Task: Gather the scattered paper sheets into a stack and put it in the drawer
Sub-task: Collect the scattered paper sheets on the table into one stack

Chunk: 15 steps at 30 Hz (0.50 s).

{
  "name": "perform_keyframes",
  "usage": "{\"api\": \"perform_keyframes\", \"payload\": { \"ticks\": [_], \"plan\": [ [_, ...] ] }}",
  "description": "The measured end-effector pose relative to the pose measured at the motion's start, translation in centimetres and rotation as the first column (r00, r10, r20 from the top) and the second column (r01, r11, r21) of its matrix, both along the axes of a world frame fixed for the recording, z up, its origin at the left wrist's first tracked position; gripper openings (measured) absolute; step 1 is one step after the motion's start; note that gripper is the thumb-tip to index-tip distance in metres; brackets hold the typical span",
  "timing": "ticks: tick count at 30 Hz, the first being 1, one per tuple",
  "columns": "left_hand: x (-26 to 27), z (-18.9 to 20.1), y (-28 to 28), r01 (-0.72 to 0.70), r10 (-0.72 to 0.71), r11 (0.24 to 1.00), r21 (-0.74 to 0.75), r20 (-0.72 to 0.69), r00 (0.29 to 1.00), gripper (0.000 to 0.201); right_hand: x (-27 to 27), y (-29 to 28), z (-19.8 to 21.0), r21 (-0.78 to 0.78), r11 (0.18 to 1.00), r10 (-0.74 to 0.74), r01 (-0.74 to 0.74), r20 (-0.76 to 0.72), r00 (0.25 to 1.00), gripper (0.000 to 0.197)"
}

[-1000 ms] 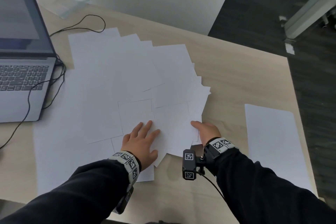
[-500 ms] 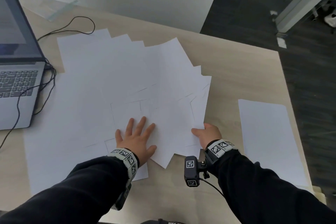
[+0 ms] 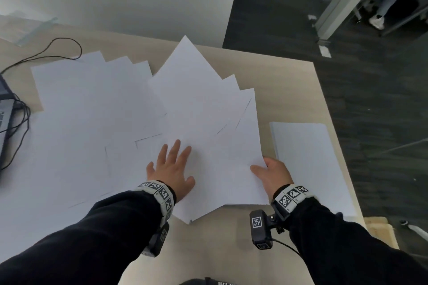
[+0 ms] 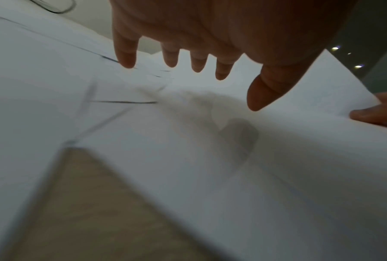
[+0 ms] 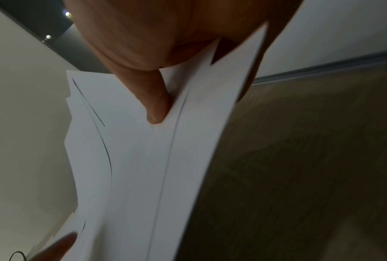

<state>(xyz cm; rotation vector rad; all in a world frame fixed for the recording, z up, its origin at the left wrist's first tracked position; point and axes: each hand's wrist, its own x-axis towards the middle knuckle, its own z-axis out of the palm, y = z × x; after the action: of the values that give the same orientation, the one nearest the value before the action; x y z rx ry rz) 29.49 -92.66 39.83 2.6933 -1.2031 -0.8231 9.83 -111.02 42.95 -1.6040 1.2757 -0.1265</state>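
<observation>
Several white paper sheets (image 3: 97,118) lie fanned across the wooden desk (image 3: 284,85). My right hand (image 3: 269,172) pinches the right edge of a bundle of sheets (image 3: 208,109), thumb on top, fingers hidden beneath; the bundle's far corner stands lifted. The right wrist view shows the thumb (image 5: 156,98) pressed on these sheets (image 5: 143,159). My left hand (image 3: 172,168) hovers flat and spread just above the bundle's near part; the left wrist view shows its fingers (image 4: 172,58) straight over the paper (image 4: 188,141). No drawer is in view.
A separate neat white stack (image 3: 308,164) lies at the desk's right edge. A laptop (image 3: 3,122) with black cables (image 3: 20,111) sits at the far left. Dark floor (image 3: 347,76) drops off beyond the right edge, and a white wall stands behind.
The right hand has pulled the gathered sheets to the right and lifted them, so their far corner now rises. The left hand has followed rightward over the pile.
</observation>
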Motion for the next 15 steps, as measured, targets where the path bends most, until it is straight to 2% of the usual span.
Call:
{"api": "perform_keyframes", "payload": {
  "ticks": [3, 6, 9, 12, 15],
  "plan": [
    [-1.7, 0.1, -2.7, 0.03, -0.029, 1.0, 0.01, -0.043, 0.999, 0.08, -1.7, -0.5, 0.1, 0.021, 1.0, -0.018, 0.017, 0.036, 0.999, 0.017],
    [-2.6, -0.6, -3.8, 0.049, -0.042, 0.994, 0.099, -0.07, 0.997, 0.078, -4.1, -1.5, 0.4, 0.023, 0.998, -0.053, 0.052, 0.059, 0.997, 0.022],
    [-2.9, -1.4, -3.5, 0.078, -0.071, 0.981, 0.18, -0.043, 0.997, 0.077, -6.9, -3.2, 0.4, 0.014, 0.996, -0.093, 0.093, 0.063, 0.994, 0.023],
    [-3.6, -1.8, -3.3, 0.086, -0.086, 0.978, 0.192, -0.008, 0.996, 0.078, -9.3, -4.6, -0.1, 0.029, 0.991, -0.131, 0.13, 0.048, 0.99, 0.02],
    [-4.6, -1.7, -3.9, 0.028, -0.028, 0.978, 0.205, -0.001, 1.0, 0.079, -10.7, -5.8, -0.8, 0.033, 0.989, -0.145, 0.144, 0.031, 0.989, 0.015]
  ]
}}
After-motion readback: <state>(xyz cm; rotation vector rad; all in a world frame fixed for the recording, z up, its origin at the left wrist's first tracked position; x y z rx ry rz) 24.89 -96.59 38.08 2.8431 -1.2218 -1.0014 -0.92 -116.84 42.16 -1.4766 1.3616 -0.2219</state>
